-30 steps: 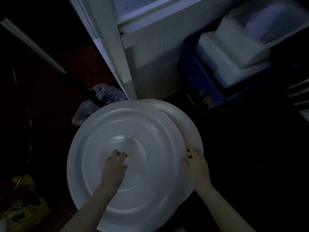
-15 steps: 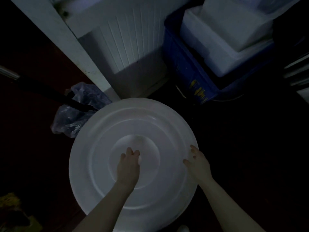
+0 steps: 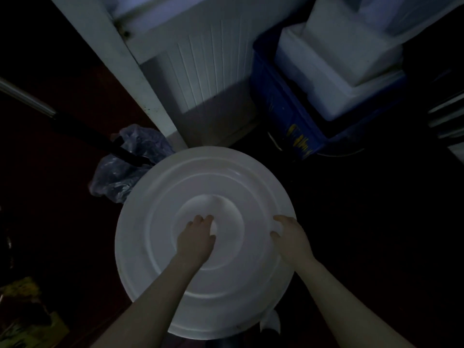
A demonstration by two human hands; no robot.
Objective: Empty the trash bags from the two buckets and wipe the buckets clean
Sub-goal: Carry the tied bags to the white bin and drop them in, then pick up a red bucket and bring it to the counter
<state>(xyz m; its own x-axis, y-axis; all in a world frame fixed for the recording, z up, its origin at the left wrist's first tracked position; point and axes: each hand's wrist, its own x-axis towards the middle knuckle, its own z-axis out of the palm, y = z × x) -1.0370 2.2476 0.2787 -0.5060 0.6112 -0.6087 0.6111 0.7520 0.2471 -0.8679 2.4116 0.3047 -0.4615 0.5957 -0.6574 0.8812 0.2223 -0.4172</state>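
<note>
A large round white lid is seen from above in dim light, on the dark floor in front of a white panelled cabinet. The bucket under it is hidden, so its state cannot be told. The left hand is placed at the lid's recessed centre, fingers curled down around what looks like a small knob; the grip itself is not clearly shown. The right hand is laid on the lid's right rim, fingers spread and slightly bent, nothing held. A crumpled translucent plastic bag is seen just beside the lid's upper-left edge, touched by a dark pole slanting in from the left. A blue crate with white foam boxes inside is set to the upper right, near the cabinet.
</note>
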